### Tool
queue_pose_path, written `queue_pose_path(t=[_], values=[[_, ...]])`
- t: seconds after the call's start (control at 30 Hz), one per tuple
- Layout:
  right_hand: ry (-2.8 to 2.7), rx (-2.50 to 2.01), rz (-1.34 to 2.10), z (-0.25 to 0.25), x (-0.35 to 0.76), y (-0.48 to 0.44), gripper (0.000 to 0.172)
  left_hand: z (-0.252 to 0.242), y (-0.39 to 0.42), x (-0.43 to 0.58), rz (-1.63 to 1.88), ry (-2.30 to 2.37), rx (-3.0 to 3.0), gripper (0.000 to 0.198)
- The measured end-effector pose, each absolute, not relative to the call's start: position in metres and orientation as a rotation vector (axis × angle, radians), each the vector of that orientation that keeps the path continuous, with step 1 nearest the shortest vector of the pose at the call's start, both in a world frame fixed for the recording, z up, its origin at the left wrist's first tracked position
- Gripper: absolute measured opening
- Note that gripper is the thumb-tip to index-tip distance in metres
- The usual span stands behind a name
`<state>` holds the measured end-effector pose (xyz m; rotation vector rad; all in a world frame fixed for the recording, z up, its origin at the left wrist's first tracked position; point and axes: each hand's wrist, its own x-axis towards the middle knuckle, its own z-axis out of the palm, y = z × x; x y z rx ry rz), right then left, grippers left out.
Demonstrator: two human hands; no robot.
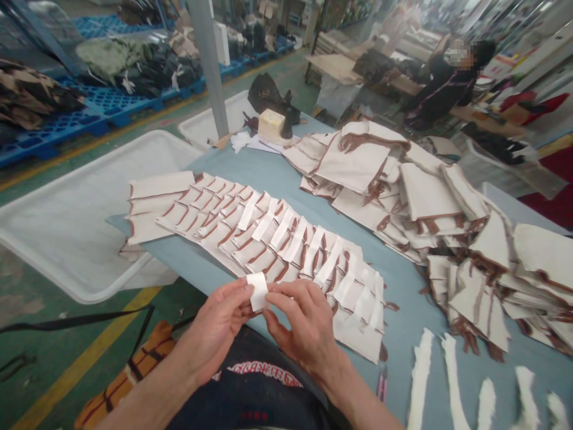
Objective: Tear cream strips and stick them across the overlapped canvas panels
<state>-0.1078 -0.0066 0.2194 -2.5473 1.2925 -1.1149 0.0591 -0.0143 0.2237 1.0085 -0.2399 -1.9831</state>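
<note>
My left hand [219,325] pinches a short white strip [258,291] between thumb and fingers, and my right hand [304,325] grips the strip's other edge. Just beyond my hands lies a fanned, overlapping row of cream fabric pieces with brown edging [268,251], many with white strips across them. These lie on a pale blue table [277,179]. A heap of similar fabric pieces [403,191] covers the table's right side. Longer white fabric strips [419,382] lie near the right front.
Pink-handled snips [382,382] lie by my right hand. A cream block [271,126] and dark cone [287,124] stand at the far end. White tubs [76,209] adjoin the table's left. Blue pallets [58,125] hold bundled goods behind. A co-worker [447,83] sits far right.
</note>
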Motion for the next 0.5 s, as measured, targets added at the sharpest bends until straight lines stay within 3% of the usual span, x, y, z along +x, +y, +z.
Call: queue_pose_path(t=[0.5], values=[[1.379, -2.706, -1.09, 0.206, -0.114, 0.009, 0.01, 0.219, 0.001, 0.044, -1.988, -0.243, 1.092, 0.037]])
